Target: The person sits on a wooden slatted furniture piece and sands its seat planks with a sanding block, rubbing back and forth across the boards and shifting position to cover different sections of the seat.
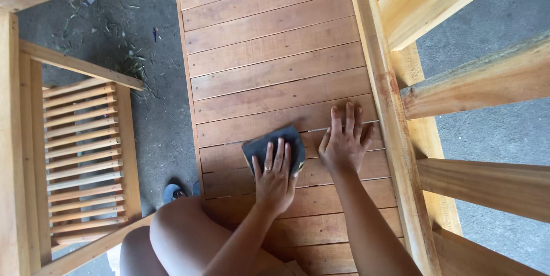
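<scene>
Bare knee [183,233] of the person sits lowest in view, at the near end of the slatted reddish-brown wooden seat panel [269,52], with both forearms reaching up over it. Left hand [275,175] lies palm down, fingers spread flat, pressing on a dark grey-blue sheet of sandpaper [269,144]; it is not curled around the sheet, only bearing on its near half. Sandpaper rests on the slats near the middle of the panel's width, its far edge showing beyond the fingertips. Right hand [345,141] lies just beside it, open and flat on bare slats, holding nothing, close to the pale wooden side rail [389,115]. Pale timber crosspieces [487,81] run off right from that rail. Left of the panel, over grey concrete floor [154,115], stands a second pale slatted wooden frame [83,155]. Blue sandal [172,193] shows beside the knee
</scene>
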The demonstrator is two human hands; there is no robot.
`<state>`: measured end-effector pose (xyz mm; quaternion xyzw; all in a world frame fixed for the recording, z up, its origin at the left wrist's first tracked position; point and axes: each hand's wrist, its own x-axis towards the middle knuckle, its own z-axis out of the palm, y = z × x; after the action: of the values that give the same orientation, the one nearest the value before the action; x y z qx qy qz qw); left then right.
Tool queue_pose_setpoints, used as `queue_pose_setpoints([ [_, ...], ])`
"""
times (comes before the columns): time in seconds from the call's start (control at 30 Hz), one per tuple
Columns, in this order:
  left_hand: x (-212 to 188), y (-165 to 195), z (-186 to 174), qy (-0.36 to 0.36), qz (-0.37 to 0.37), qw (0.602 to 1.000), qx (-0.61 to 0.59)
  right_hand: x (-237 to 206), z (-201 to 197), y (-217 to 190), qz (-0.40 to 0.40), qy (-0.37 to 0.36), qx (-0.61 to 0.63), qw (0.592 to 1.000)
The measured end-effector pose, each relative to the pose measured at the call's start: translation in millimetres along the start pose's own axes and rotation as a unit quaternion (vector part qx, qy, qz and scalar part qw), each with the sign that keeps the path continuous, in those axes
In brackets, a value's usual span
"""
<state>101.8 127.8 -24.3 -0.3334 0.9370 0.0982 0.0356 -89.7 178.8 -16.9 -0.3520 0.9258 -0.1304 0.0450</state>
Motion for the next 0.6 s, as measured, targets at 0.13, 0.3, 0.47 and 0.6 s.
queue_pose_setpoints([
  [0.13,99,-39,0,0.095,-0.035,0.992,0.076,0,0,0,0.006,-0.014,0.006,1.0],
  [0.3,120,-46,-4,0.104,-0.073,0.991,0.046,-2,2,0,-0.006,-0.007,0.0,1.0],
  [0.47,1,7,4,0.059,0.007,0.998,-0.009,1,1,-1,0.001,-0.002,0.007,1.0],
  [0.6,55,-25,3,0.067,0.053,0.994,0.071,-1,3,1,-0.009,0.003,-0.002,1.0],
])
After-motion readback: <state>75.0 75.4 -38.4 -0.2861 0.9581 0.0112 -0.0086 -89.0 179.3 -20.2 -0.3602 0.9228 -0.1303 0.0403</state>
